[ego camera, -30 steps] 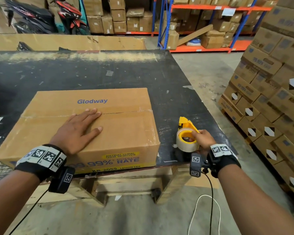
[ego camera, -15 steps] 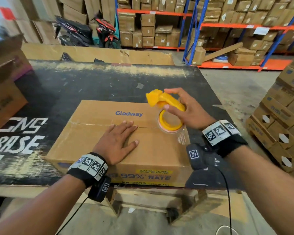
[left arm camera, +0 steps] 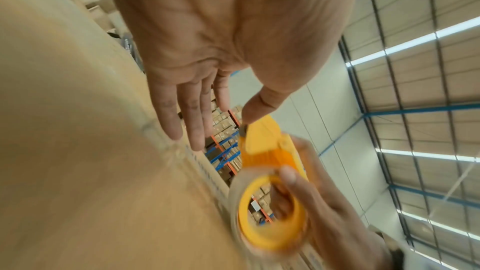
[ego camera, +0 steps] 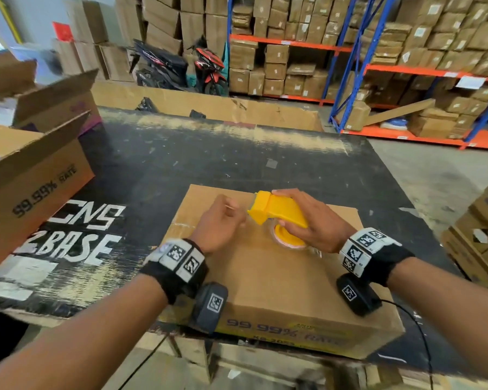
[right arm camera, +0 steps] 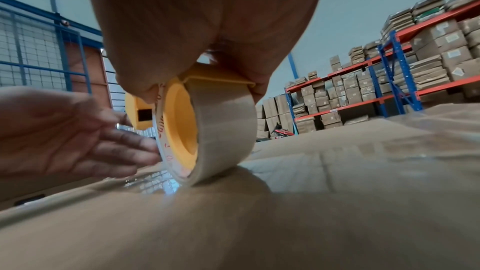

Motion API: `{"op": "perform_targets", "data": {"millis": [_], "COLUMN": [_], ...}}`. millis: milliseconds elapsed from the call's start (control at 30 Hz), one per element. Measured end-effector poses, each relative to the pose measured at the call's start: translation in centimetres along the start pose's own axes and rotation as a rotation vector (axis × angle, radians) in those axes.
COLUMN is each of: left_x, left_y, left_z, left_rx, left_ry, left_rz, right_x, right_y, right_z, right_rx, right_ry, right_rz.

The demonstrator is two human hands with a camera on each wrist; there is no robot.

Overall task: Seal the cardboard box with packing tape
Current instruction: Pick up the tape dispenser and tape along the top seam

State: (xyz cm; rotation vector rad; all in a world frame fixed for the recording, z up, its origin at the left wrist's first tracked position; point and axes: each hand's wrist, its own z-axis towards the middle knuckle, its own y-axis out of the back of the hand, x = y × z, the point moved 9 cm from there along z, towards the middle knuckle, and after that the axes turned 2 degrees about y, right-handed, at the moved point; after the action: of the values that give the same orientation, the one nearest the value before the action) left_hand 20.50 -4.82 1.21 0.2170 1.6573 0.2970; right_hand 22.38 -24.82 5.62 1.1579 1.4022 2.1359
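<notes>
The right hand (ego camera: pixel 321 223) grips the tape dispenser (ego camera: pixel 276 212) standing on the box (ego camera: pixel 279 285); the left hand (ego camera: pixel 217 226) is just left of the dispenser's cutter, and whether it pinches tape cannot be told.

One closed box (ego camera: pixel 279 282), one tape dispenser (ego camera: pixel 279 213), two hands (ego camera: pixel 219 225) (ego camera: pixel 319 223), two motorbikes (ego camera: pixel 158 63) (ego camera: pixel 209 66).

Black worktable (ego camera: pixel 237 164), top scuffed, with white painted lettering on its left part reading "BASE".
Open carton (ego camera: pixel 34 175), on the table's left side, flaps raised, printed "99.99% RATE".
Flat cardboard sheet (ego camera: pixel 209 105), torn, stood along the table's far edge.
Two scooters, one black (ego camera: pixel 161 66) and one red (ego camera: pixel 210 66), were parked side by side behind the sheet.
Pallet racking (ego camera: pixel 358 52), blue uprights and orange beams, was loaded with brown cartons.
Wooden plank (ego camera: pixel 400 111), tilted against the lowest rack level.
Stacked cartons (ego camera: pixel 479 229), on the floor right of the table.
Wire-mesh partition (right arm camera: pixel 33 48), blue-framed.
</notes>
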Motion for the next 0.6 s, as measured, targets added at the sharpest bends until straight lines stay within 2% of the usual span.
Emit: {"op": "perform_targets", "data": {"millis": [133,233,433,600], "left_x": [-1.2,-1.4,0.5,0.4], "left_y": [-0.4,-1.9,-1.5,1.2], "left_z": [1.3,1.9,3.7,4.5], "left_rx": [0.145,0.299,0.236,0.157], "left_ry": [0.231,0.293,0.34,0.243], "left_rz": [-0.285,-0.347,-0.472,-0.305], "right_x": [0.3,0.4,0.4,1.2], "right_y": [0.0,0.1,-0.1,-0.9], "right_z": [-0.1,-0.1,0.1,1.1], "right_rx": [-0.011,-0.023,-0.013,0.028], "right_ry": [-0.004,0.01,0.015,0.035], "right_rz": [-0.013,-0.016,-0.028,-0.047]}}
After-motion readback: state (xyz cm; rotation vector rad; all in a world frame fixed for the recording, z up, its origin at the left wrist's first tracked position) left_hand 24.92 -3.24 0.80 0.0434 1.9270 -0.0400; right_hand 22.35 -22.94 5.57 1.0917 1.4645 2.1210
